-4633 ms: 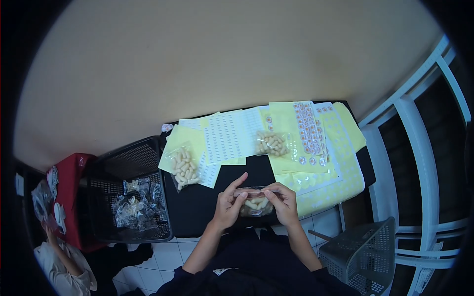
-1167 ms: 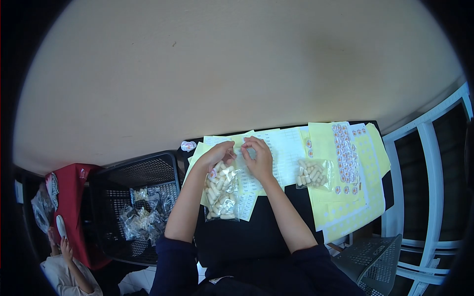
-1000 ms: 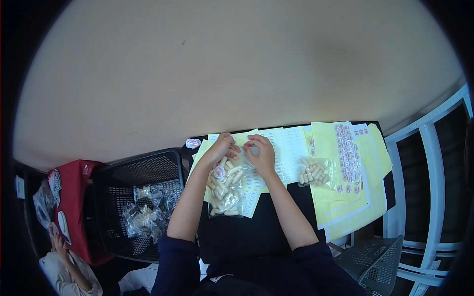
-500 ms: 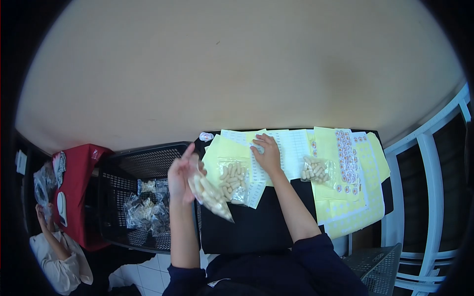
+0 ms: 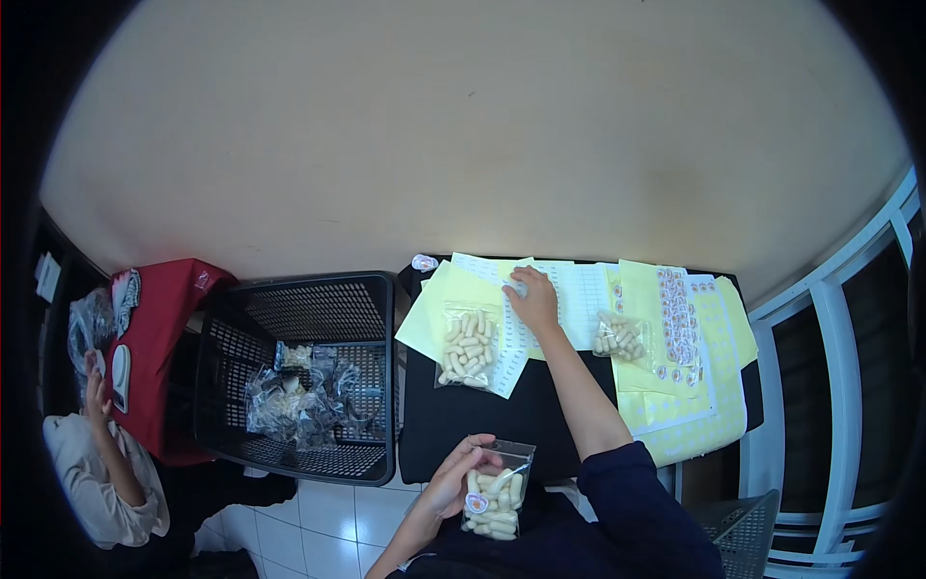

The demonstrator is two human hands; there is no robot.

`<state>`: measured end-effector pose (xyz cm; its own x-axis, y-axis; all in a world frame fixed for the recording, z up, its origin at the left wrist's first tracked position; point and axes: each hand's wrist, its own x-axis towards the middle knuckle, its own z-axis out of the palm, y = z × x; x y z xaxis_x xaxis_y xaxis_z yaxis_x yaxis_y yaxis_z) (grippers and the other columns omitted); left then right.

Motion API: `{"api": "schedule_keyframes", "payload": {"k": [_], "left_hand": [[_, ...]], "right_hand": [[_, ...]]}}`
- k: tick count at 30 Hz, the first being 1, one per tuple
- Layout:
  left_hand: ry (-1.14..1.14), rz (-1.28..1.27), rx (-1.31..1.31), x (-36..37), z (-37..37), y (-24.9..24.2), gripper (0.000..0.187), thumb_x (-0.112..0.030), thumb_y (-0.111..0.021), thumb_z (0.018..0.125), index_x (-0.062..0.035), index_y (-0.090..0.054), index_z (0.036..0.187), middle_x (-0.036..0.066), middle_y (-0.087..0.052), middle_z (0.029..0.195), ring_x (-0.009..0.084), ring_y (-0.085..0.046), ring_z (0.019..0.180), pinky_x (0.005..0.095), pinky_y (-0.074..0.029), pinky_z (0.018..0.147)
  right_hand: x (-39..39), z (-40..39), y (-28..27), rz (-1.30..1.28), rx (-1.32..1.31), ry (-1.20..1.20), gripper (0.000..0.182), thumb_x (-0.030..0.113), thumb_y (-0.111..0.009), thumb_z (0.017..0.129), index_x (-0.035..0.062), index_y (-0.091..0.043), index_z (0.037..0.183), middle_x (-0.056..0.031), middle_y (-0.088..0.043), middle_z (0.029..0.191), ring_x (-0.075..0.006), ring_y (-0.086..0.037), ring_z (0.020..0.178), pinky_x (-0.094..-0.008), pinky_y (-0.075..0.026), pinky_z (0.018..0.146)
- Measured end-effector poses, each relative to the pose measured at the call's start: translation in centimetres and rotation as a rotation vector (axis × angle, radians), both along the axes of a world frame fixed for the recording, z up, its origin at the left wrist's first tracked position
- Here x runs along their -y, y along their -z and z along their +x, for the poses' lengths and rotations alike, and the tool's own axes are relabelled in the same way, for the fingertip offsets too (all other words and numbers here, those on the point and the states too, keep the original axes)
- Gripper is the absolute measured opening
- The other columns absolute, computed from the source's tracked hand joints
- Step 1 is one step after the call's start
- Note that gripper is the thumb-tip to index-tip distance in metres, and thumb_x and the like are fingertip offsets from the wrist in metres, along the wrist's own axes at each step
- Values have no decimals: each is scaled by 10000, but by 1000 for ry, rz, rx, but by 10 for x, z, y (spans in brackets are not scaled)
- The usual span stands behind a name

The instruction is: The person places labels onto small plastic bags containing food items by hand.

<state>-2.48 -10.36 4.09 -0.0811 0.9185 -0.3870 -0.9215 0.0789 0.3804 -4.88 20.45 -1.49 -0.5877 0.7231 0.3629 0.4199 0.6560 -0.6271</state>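
Close to my body, my left hand (image 5: 453,485) grips a clear bag of capsules (image 5: 503,502). The bag is upright, its zip top up, and a round sticker (image 5: 476,503) is on its lower left. My right hand (image 5: 536,299) is over the printed label sheets (image 5: 569,304), fingers bent and pressed together on a small whitish piece, apparently a label (image 5: 518,288). Below and left of that hand lies a second capsule bag (image 5: 468,347), flat on the papers. A third capsule bag (image 5: 620,337) rests to the right, on yellow sheets.
A black plastic crate (image 5: 394,386) with several bags in it stands left of the black-topped table (image 5: 434,425). Sheets of round stickers (image 5: 678,318) cover the table's right side. Farther left, a person (image 5: 106,473) sits by a red-covered table (image 5: 169,376). A grey basket (image 5: 743,521) is lower right.
My left hand has come down and toward my body with the capsule bag, which now faces up with its sticker showing. My right hand has stayed at the label sheets.
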Motion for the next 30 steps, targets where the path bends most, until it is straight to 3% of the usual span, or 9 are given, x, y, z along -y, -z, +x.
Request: {"api": "schedule_keyframes", "payload": {"k": [5,10,20,23,24,26,27,29,30], "left_hand": [[117,46,-227,-1,1,-14,361,-143,-436,876,-35,-346,1209,103,-539,950,177,-554,885,301,-469,773],[39,5,-183,-8,-6,-4,347,-138,-439,871,-31,-363,1192,99,-541,939,175,-553,889,300,-469,769],[-67,-31,-243,-34,-13,3,248,-136,-425,889,-26,-404,1111,92,-543,929,182,-561,905,301,-472,780],[-122,-102,-204,-36,-15,6,142,-115,-427,884,-32,-470,990,99,-560,930,193,-553,916,336,-453,804],[-181,-63,-239,-40,-17,2,142,-109,-423,885,-26,-473,989,95,-562,928,183,-551,907,321,-449,801],[-279,-30,-341,-56,-23,-6,141,-100,-421,887,-13,-490,973,85,-572,916,157,-547,882,290,-439,796],[-317,-33,-410,-63,-26,-10,142,-98,-422,889,-5,-504,958,79,-578,907,141,-545,866,273,-434,793],[-276,-28,-878,-73,-37,-11,155,-106,-426,890,7,-511,952,102,-599,885,145,-568,842,275,-441,803],[-353,-13,-928,-80,-37,-14,166,-109,-442,890,19,-538,935,98,-614,843,125,-576,793,240,-442,768]], "right_hand": [[-2,5,15,-6,-68,-39,301,162,-679,683,29,-627,948,-100,-574,1072,-273,-497,1039,-352,-387,911],[-2,4,15,-3,-58,-50,276,166,-676,687,33,-636,927,-103,-576,1070,-274,-493,1047,-360,-389,906],[-3,-4,8,-19,-34,49,105,106,-647,687,53,-644,778,-88,-621,973,-262,-565,933,-350,-442,826],[-10,-9,19,-70,-86,75,119,116,-605,694,53,-628,793,-102,-623,885,-272,-580,828,-362,-459,752],[-14,-10,19,-310,-111,107,131,144,-600,720,43,-621,802,-126,-615,824,-280,-581,817,-365,-454,749],[-8,-4,-10,-70,-346,23,145,150,-601,754,16,-583,804,-123,-582,781,-270,-566,794,-338,-440,725],[5,5,-29,-81,-334,24,145,150,-601,754,16,-583,804,-123,-582,781,-270,-566,794,-338,-440,725],[24,23,-81,-304,-540,-209,127,132,-587,770,7,-565,780,-100,-546,742,-218,-535,731,-304,-430,682],[41,39,-111,-291,-443,-277,120,122,-583,773,4,-562,775,-90,-531,718,-196,-516,695,-292,-423,655]]}}
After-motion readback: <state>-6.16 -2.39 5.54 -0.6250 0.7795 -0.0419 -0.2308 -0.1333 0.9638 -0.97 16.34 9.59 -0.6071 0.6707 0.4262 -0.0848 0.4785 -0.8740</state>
